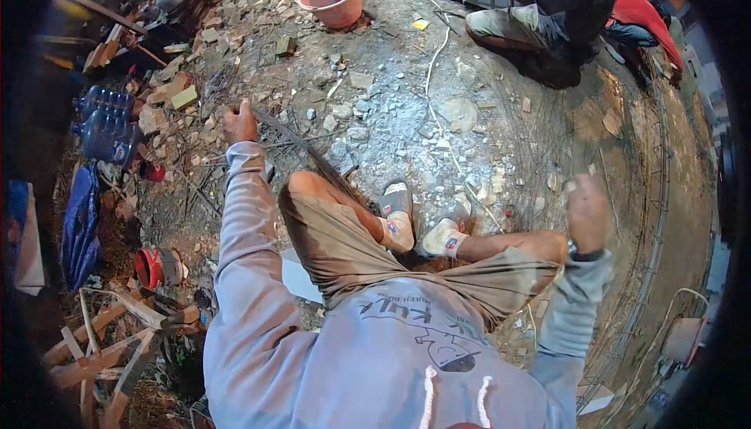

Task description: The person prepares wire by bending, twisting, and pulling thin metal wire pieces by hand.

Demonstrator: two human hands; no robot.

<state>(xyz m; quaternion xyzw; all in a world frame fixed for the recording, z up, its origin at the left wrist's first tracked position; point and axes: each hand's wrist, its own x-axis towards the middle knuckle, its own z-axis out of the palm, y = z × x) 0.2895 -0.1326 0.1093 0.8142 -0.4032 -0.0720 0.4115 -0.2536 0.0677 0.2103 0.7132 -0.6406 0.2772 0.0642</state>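
Observation:
My left hand (240, 122) is closed at the left, thumb up, round the end of a long dark strip that looks like a bundle of thin wire (309, 150). The bundle slants down toward my right and passes behind my left knee, close to my shin. On the other side, my right hand (587, 206) is raised beyond my right knee, with a dark band at its wrist. Motion smears its fingers, so I cannot make out whether it holds anything. My feet, in socks and sandals (397, 204), rest on the rubble between the hands.
Broken stones and a pale cable (429, 77) cover the ground ahead. A reddish tub (332, 3) stands at the back. Large plastic bottles (108, 128), a red container (159, 268) and timber pieces (102, 351) lie left. Another person (559, 7) crouches at the upper right.

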